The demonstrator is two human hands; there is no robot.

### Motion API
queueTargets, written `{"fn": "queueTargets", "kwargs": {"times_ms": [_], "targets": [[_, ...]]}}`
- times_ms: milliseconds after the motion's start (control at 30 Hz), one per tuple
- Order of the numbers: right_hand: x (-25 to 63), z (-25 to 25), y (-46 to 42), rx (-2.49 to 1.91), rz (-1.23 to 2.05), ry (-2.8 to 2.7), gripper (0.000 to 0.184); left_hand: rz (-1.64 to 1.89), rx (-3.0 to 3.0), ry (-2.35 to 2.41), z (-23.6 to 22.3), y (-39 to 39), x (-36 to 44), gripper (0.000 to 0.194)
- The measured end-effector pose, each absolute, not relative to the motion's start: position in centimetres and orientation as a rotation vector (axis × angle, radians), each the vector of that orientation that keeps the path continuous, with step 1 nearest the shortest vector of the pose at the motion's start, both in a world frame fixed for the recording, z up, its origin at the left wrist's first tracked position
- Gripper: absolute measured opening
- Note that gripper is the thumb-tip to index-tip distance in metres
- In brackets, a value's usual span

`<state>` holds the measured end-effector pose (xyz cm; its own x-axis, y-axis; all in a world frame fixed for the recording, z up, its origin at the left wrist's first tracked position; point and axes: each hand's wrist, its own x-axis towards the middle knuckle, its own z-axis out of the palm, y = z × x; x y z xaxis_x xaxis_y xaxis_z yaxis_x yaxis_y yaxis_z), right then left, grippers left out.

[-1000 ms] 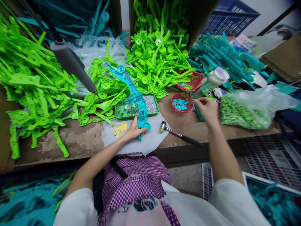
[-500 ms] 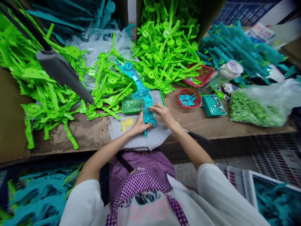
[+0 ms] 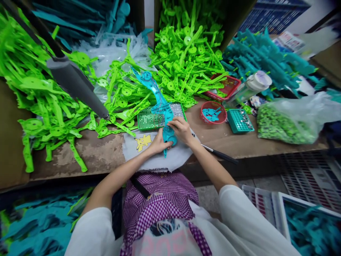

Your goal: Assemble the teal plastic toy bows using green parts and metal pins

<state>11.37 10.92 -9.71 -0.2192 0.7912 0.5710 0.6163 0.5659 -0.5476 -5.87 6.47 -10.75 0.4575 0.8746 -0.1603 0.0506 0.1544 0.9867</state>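
Over the tabletop (image 3: 98, 151), centre frame, left hand (image 3: 157, 143) grasps turquoise part (image 3: 160, 103); right hand (image 3: 182, 129) contacts it, grip state indeterminable, apparently fine positioning that calls for steady support.

My apron (image 3: 160, 204) is checked in purple and white, and my sleeves (image 3: 93, 224) are plain white. The piece (image 3: 152, 89) I hold is translucent turquoise. Under it, the cloth (image 3: 157, 161) is pale grey with a yellow cartoon figure (image 3: 144, 142), and the tray (image 3: 149, 122) is bright green. To my right I see a red basket (image 3: 213, 120) of turquoise bits (image 3: 211, 114), a teal box (image 3: 236, 124), a black handle (image 3: 224, 155) and a clear bag (image 3: 306, 110) showing mottled green. Lime green parts (image 3: 183, 67) fill my view ahead; the table (image 3: 101, 151) is brown with paler blotches.
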Motion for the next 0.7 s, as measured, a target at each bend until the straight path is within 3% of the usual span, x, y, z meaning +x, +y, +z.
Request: {"fn": "queueTargets", "kwargs": {"times_ms": [200,400,500,700], "targets": [[12.7,-9.3,9.2,-1.126,0.247,-1.969,0.027,0.729,1.231,0.899,-10.5,6.7,-6.0,0.071],[28.5,-5.5,7.2,-1.871,-0.144,-1.363,0.028,0.686,1.218,0.948,-10.0,6.8,-6.2,0.06],[36.7,-4.4,6.7,-2.07,-0.142,-1.255,0.021,0.681,1.224,0.962,-9.6,6.9,-6.1,0.06],[40.4,-5.3,6.9,-2.265,-0.068,-1.265,0.014,0.638,1.209,0.963,-9.2,6.9,-6.0,0.061]]}}
